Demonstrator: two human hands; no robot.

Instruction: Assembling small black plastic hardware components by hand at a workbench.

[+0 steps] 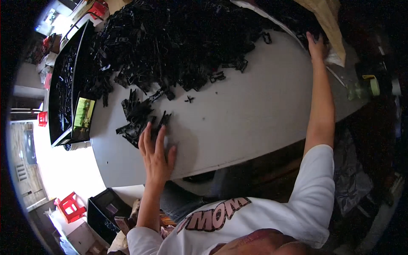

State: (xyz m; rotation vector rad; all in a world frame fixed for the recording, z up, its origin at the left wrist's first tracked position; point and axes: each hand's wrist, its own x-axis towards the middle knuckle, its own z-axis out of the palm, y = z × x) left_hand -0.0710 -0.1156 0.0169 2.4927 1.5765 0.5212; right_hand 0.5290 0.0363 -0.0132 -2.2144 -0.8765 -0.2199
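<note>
My left hand (pixel 156 159) is open over the near side of a small heap of black plastic parts (pixel 137 111), fingers spread and fingertips at its edge. Far to the right, my right hand (pixel 318 49) reaches to the mouth of a sack (pixel 330 21) with a pale tan side. Its thumb and fingers are apart, against dark contents that I cannot make out, and the fingertips are partly lost in shadow. A large mound of similar black plastic parts (pixel 170 42) covers the far side of the grey table (pixel 238 123). One small black piece (pixel 189 99) lies apart.
Left of the table stands a long black bin (pixel 76 55) of black parts, with a green-and-yellow picture or screen (pixel 84 114) at its near end. A clear bottle-like container (pixel 357 90) is at the right edge. Below left are a red stool (pixel 71 207) and a black crate (pixel 108 212).
</note>
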